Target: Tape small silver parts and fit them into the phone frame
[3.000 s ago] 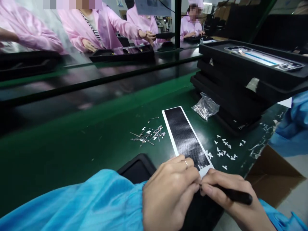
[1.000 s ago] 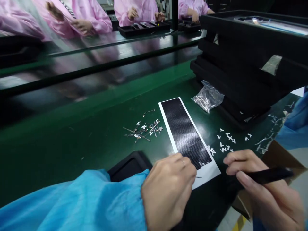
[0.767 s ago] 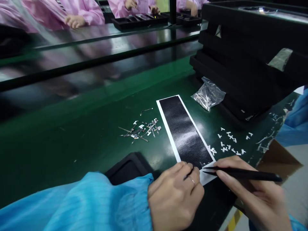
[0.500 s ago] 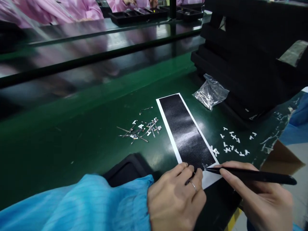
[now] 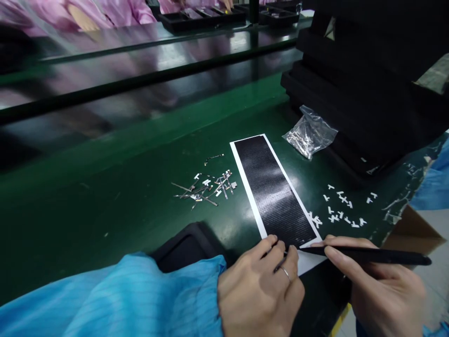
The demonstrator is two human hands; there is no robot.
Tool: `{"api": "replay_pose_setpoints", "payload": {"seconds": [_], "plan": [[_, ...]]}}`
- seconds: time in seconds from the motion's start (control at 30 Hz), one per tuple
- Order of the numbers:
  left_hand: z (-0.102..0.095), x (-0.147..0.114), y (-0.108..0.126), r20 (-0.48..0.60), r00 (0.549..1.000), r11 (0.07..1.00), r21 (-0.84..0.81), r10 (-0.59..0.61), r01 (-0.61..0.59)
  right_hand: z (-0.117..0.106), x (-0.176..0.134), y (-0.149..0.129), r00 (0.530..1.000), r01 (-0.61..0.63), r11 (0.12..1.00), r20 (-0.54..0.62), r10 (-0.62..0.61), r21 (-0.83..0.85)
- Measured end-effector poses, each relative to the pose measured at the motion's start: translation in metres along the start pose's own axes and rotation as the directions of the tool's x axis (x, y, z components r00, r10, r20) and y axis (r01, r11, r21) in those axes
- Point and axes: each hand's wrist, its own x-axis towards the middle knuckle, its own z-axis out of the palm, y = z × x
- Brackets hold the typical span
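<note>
My right hand (image 5: 386,288) grips black tweezers (image 5: 382,255) like a pen. Their tips reach the lower end of a sheet of black adhesive strips on white backing (image 5: 275,192). My left hand (image 5: 261,292), with a ring on one finger, bends its closed fingers over the sheet's near edge, close to the tips. Something thin and dark shows between those fingers, mostly hidden. Left of the sheet lies a loose pile of thin flex cables (image 5: 206,187), with a single flex cable (image 5: 213,158) just beyond it. Small white T-shaped pieces (image 5: 342,213) are scattered to the right.
A clear bag of small parts (image 5: 308,135) lies before a tall stack of black trays (image 5: 361,89). A black tray-like object (image 5: 189,245) sits by my left sleeve. Across the green bench, people in pink work beside black trays (image 5: 203,19). A cardboard box (image 5: 414,229) stands beyond the right edge.
The view has shifted slightly. The tweezer tips stay at the sheet's lower end, and my left hand keeps its place there. A pink-sleeved co-worker's arm has moved.
</note>
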Motion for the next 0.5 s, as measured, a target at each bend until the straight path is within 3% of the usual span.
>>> {"api": "replay_pose_setpoints", "payload": {"seconds": [0.17,0.23,0.37,0.5], "plan": [[-0.004,0.003,-0.002,0.098,0.995,1.000,0.006,0.012,-0.012,0.001,0.000,0.008,0.997,-0.058,0.990,-0.046,0.064,0.130],[-0.006,0.003,-0.002,0.106,0.994,1.000,-0.003,-0.003,0.004,-0.001,-0.001,0.007,0.997,-0.061,0.995,-0.038,0.064,0.082],[-0.009,-0.002,0.000,0.097,0.995,0.999,-0.022,-0.037,0.039,-0.006,-0.005,0.001,0.997,0.083,0.991,0.015,-0.082,-0.101],[-0.005,-0.010,0.003,0.078,0.995,0.997,-0.040,-0.062,0.065,-0.004,-0.007,-0.003,0.986,0.167,0.978,0.028,-0.165,-0.124]]}}
